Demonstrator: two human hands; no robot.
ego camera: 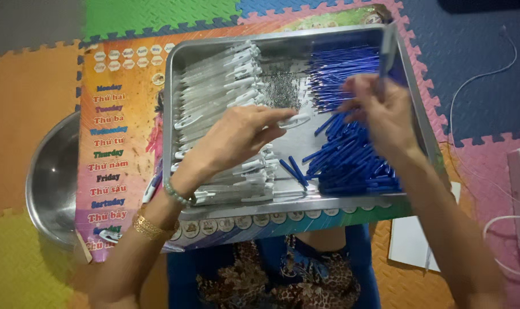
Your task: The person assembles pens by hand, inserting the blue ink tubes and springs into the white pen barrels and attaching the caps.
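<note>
— What was each hand doing over the tray?

— The left hand pinched a white barrel at mid-tray, just off the white stack. The right hand had its fingers closed on something thin above the blue refills; it was blurred, so I couldn't tell what.

— How would it go well?

— I judged: hold the barrel level and feed one refill straight, clear of the springs.
</note>
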